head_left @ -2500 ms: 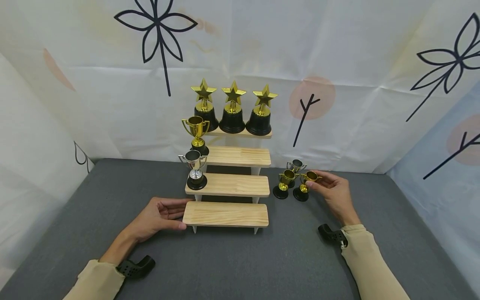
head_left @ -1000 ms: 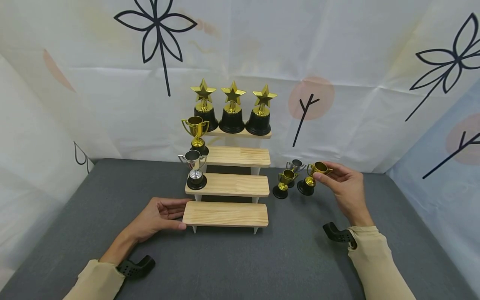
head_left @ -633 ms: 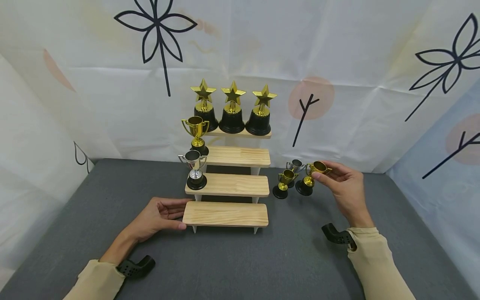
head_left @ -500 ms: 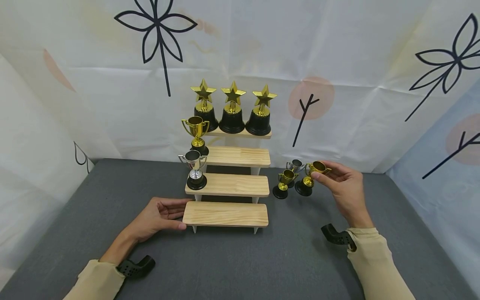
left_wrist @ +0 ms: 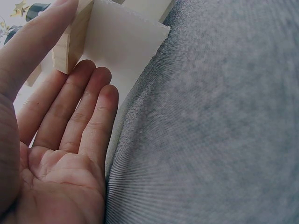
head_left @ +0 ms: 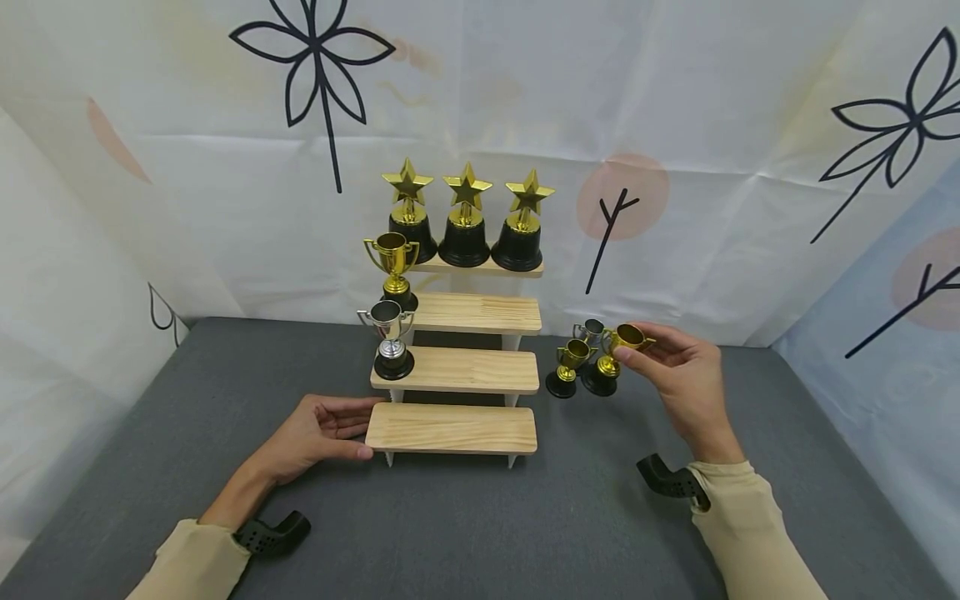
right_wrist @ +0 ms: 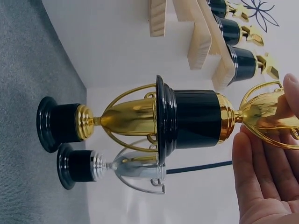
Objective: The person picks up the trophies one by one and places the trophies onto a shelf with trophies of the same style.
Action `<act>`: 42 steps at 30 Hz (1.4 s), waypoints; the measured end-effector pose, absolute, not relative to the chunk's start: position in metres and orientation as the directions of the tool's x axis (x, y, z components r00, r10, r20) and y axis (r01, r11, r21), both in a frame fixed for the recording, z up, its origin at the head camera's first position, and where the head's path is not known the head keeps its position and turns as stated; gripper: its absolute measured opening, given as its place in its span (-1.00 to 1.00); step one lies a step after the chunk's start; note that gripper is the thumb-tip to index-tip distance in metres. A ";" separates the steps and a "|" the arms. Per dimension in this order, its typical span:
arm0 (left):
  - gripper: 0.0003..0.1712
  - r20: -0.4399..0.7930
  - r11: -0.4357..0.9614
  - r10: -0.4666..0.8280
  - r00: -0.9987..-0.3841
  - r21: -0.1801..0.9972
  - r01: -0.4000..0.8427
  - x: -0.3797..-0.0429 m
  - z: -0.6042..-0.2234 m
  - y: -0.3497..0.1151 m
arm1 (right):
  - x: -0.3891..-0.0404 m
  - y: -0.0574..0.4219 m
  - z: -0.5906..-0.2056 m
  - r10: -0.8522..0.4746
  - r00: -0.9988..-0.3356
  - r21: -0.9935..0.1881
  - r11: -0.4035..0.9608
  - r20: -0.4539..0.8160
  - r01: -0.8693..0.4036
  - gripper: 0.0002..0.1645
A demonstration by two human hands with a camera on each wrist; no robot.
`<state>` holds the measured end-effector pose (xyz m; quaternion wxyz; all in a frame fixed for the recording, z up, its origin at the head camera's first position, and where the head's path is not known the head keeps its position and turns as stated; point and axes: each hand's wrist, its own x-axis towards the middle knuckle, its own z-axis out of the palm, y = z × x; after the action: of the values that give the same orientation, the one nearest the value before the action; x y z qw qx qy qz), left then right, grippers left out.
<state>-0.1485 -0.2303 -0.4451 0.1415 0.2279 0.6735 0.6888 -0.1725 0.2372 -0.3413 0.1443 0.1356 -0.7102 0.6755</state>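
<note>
My right hand [head_left: 681, 383] grips a small gold trophy cup [head_left: 608, 366] by its bowl, thumb on the near side. In the right wrist view its black base [right_wrist: 196, 116] is held upright above the table, level with the rims of two cups behind it. Those are a standing gold trophy cup [right_wrist: 128, 116] and a silver trophy cup [right_wrist: 135, 167], right of the shelf. At the left end of the lowest step [head_left: 450, 429] of a wooden tiered display shelf, my left hand [head_left: 318, 437] rests with straight fingers [left_wrist: 98, 119], thumb along the step's front corner.
Three gold star trophies [head_left: 466, 221] stand in a row on the top tier. At the left ends of the tiers below are a gold cup [head_left: 393, 254] and a silver cup [head_left: 390, 337]. A grey cloth [head_left: 465, 533] covers the table, and a patterned white backdrop [head_left: 675, 83] rises behind.
My right hand has raised the gold trophy cup off the table, up and to the right, then brought it slightly back left toward the other two cups. My left hand has stayed put.
</note>
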 end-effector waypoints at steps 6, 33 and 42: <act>-0.16 0.126 -0.056 0.504 -0.855 0.992 0.113 -0.148 -0.445 -0.230 | -0.170 0.234 -0.340 -0.011 -0.921 -0.919 0.053 0.390 -0.390 -0.56; -0.14 0.121 -0.061 0.503 -0.856 0.993 0.104 -0.149 -0.445 -0.230 | -0.156 0.218 -0.327 -0.015 -0.904 -0.904 0.012 0.426 -0.427 -0.57; -0.15 0.123 -0.064 0.508 -0.853 0.992 0.105 -0.149 -0.445 -0.231 | -0.153 0.215 -0.324 -0.022 -0.899 -0.899 -0.008 0.438 -0.438 -0.57</act>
<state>-0.1486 -0.2308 -0.4446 0.1456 0.2291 0.6686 0.6923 -0.1525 0.2153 -0.3237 0.1506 0.1671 -0.6878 0.6902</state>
